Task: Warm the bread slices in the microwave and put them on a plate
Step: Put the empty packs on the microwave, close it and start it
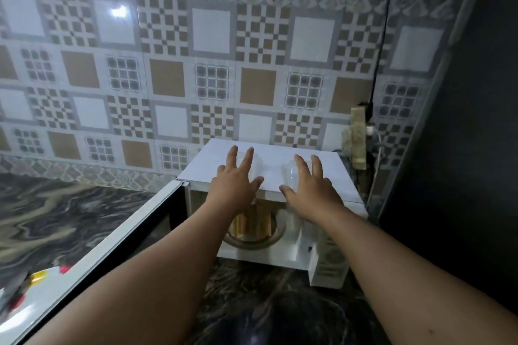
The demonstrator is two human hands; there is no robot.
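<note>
A white microwave (280, 159) stands on the dark marble counter against the tiled wall. Its door (112, 238) is swung wide open to the left. Inside, several bread slices (253, 221) stand on a round metal plate (276, 234). My left hand (235, 180) and my right hand (311, 190) are stretched out above the microwave's front top edge, fingers spread, holding nothing. Under the fingers of each hand a clear plastic cup (288, 176) seems to lie on the microwave top; it is blurred. My forearms hide part of the microwave's cavity.
The marble counter (56, 213) runs left of the microwave and in front of it. A white plate with a coloured pattern (30, 297) shows at the lower left behind the door. A wall socket with a black cable (360, 134) sits right of the microwave, beside a dark wall.
</note>
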